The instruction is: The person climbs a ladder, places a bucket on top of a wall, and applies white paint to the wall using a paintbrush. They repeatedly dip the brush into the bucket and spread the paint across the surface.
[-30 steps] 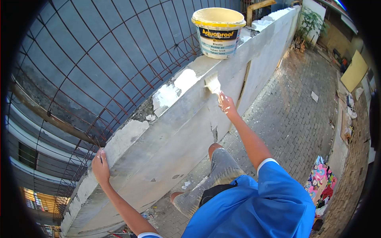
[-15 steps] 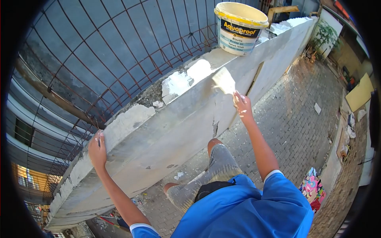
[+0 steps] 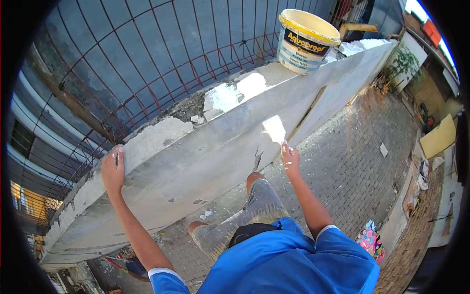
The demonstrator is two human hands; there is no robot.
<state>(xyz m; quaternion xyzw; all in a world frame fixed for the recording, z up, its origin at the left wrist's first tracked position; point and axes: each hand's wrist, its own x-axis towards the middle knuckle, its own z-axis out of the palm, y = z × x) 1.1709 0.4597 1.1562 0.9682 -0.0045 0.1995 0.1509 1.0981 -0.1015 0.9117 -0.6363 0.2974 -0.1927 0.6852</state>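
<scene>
My right hand (image 3: 291, 159) is closed around the handle of a flat paintbrush (image 3: 274, 128), its bristles white with paint and pointing up. The brush is held out in front of the wall's near side, below its top edge. My left hand (image 3: 113, 169) grips the top of the grey concrete wall (image 3: 205, 152) toward the left; a dark line shows between its fingers, and I cannot make out what it is. Farther along the wall top stands a white Aquaproof bucket (image 3: 304, 49) with a yellow rim. Between hand and bucket, white paint patches (image 3: 223, 98) cover part of the rough top.
A rusty wire mesh (image 3: 196, 44) rises behind the wall. Paving blocks (image 3: 338, 142) cover the ground on the right, with a yellowish board (image 3: 438, 136) and debris along the far side. Colourful cloth (image 3: 370, 240) lies near my right elbow. A plant (image 3: 404, 63) grows at the wall's far end.
My right hand has drawn the brush down and back from the wall's top edge. The view has shifted slightly; my left hand stays on the wall.
</scene>
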